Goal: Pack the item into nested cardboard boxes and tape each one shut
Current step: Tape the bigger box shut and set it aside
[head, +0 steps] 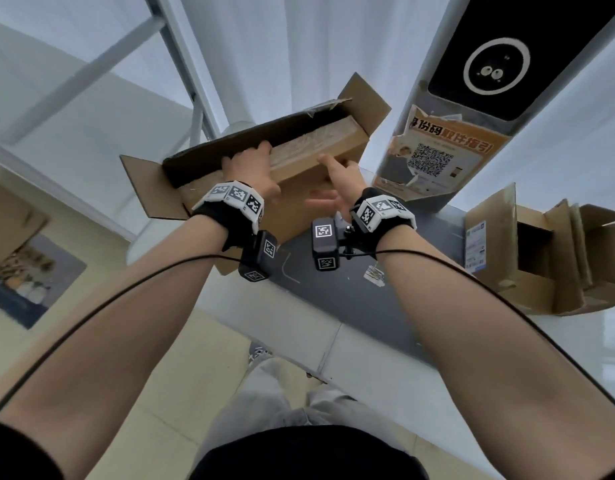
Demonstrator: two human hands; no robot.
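A large open cardboard box (150, 188) rests on the dark table (385, 306), its flaps spread out. A smaller taped cardboard box (320, 147) lies partly inside it, tilted. My left hand (254, 171) grips the smaller box's near left edge, fingers over its top. My right hand (337, 181) touches the same box's right near side, index finger stretched along its edge and the other fingers spread below. Both wrists wear black bands with marker tags.
Another open cardboard box (528, 258) with a shipping label stands at the table's right. A white pillar with a QR poster (434, 154) and a black panel rises behind the table. A thin black cable (108, 296) runs along both arms. Tiled floor lies below left.
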